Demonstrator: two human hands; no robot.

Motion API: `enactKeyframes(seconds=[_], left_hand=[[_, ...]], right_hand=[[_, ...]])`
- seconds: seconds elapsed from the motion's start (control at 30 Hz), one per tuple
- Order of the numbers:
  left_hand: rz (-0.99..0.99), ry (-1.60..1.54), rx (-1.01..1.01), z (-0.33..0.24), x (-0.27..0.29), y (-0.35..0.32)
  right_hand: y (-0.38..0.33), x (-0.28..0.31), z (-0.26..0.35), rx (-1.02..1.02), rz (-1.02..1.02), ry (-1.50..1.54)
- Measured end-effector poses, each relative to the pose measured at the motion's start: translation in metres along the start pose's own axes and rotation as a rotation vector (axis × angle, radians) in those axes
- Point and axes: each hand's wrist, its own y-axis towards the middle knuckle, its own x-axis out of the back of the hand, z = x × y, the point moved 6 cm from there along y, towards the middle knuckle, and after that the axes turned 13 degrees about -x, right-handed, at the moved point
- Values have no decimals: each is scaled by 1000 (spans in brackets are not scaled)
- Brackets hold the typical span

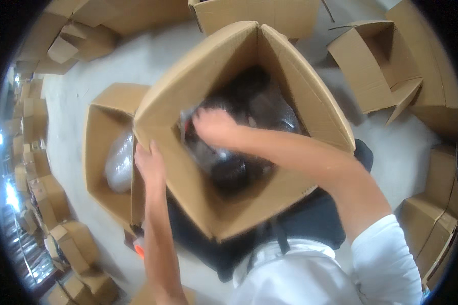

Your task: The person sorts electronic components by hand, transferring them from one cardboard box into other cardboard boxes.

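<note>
A large open cardboard box (320, 96) stands tilted in front of me, its mouth facing up. Inside lie dark items in clear, shiny plastic wrap (239, 170); their kind cannot be made out. My left hand (150, 161) grips the box's left edge, fingers folded over the rim. Deep in the box, my right hand (213, 124) is at the wrapped items near the left inner wall. It is smeared by motion, so whether its fingers hold anything is unclear. A small red patch (187, 125) shows beside its fingertips.
Left of the large box, a smaller open carton (109, 96) holds a clear plastic-wrapped bundle (121, 161). An open empty carton (364, 68) stands at the far right. More cartons line the left side (76, 246) and the right edge (427, 223). Grey floor (81, 107) shows between them.
</note>
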Motion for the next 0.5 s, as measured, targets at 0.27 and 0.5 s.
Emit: enactKeyframes(seconds=[0.27, 0.5], left_hand=[[-98, -42, 29, -26, 9, 3], [-140, -31, 62, -24, 11, 1]], right_hand=[[68, -55, -23, -105, 91, -46], [49, -47, -10, 244, -72, -189]])
